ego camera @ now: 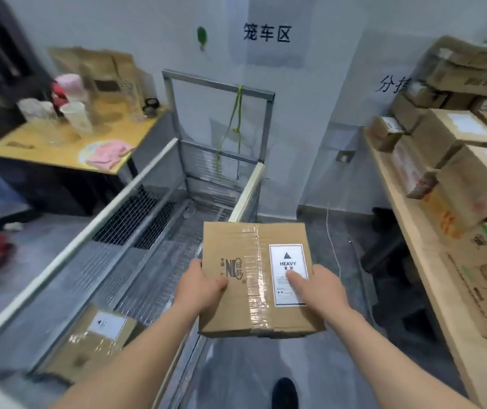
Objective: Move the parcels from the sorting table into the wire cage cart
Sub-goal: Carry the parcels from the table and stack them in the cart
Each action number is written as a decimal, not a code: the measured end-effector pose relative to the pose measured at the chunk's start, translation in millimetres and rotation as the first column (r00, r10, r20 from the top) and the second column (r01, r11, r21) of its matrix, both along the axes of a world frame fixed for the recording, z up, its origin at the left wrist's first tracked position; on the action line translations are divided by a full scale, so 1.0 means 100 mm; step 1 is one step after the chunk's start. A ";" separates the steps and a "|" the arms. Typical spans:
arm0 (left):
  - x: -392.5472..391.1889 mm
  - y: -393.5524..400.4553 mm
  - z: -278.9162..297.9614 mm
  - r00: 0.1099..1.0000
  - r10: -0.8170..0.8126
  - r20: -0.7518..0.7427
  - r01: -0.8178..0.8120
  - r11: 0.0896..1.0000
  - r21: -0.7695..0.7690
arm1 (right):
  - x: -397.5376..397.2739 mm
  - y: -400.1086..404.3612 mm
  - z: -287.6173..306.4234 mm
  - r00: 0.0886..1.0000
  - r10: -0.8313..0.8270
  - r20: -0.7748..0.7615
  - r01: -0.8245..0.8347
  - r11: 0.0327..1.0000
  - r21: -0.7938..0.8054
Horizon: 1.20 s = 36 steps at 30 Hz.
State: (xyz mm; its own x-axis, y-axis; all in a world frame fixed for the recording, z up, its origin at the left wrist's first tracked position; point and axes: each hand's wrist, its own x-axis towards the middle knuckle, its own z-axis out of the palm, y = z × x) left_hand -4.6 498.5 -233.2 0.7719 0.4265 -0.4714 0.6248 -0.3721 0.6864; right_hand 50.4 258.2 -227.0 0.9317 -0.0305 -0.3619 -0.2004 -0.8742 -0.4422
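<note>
- Pale room with printed signs on the back wall; sorting table (413, 219) along the right side, wire cage cart (159, 160) open in the middle, a second table (59, 143) at the left carrying cups and a pink cloth.
- Judged early in the task: just one parcel in the cart (95, 340), lying at the near end of the mesh floor with its white label up.
- Plenty left: stacked parcels (457, 160) piled high on the sorting table, several layers deep.
- One more in transit: carried parcel (254, 278), taped brown cardboard with a HEAVY label, held level over the cart's right rail and partly over the grey floor, not yet inside.
- Left hand (204, 283) gripping the near left edge, thumb on the top face, fingers hidden underneath.
- Right hand (316, 286) gripping the near right edge, thumb pressed flat on the label, remaining fingers wrapped out of sight below.
- Parcel thus clamped between both hands, most of it reaching out beyond the thumbs toward the cart.
</note>
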 end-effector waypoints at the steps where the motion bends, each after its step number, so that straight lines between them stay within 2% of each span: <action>1: 0.03 0.10 0.03 0.999 0.035 0.011 -0.035 0.999 0.004 | 0.10 0.13 0.03 0.999 0.035 0.012 -0.035 0.999 -0.006; 10: 0.46 0.96 0.45 0.929 0.344 0.137 -0.360 0.925 0.122 | 1.30 1.32 0.34 0.936 0.336 0.102 -0.338 0.941 0.005; 20: 0.85 1.36 0.80 0.717 0.650 0.253 -0.689 0.716 0.114 | 2.35 2.29 0.76 0.754 0.620 0.215 -0.639 0.769 0.023; 29: 0.69 1.58 0.46 0.593 0.782 0.194 -0.801 0.596 0.046 | 2.41 2.95 0.43 0.641 0.756 0.132 -0.767 0.639 0.058; 36: 0.49 1.93 -0.11 0.562 0.821 0.096 -0.826 0.563 0.021 | 2.27 3.48 0.00 0.586 0.811 0.000 -0.810 0.585 0.039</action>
State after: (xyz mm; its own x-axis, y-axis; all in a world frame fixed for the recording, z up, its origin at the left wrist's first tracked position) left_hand 44.8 691.8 -244.4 0.0988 0.9174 -0.3856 0.6335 0.2408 0.7353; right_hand 277.9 606.2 -226.9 0.5591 0.7457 -0.3625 0.5771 -0.6639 -0.4757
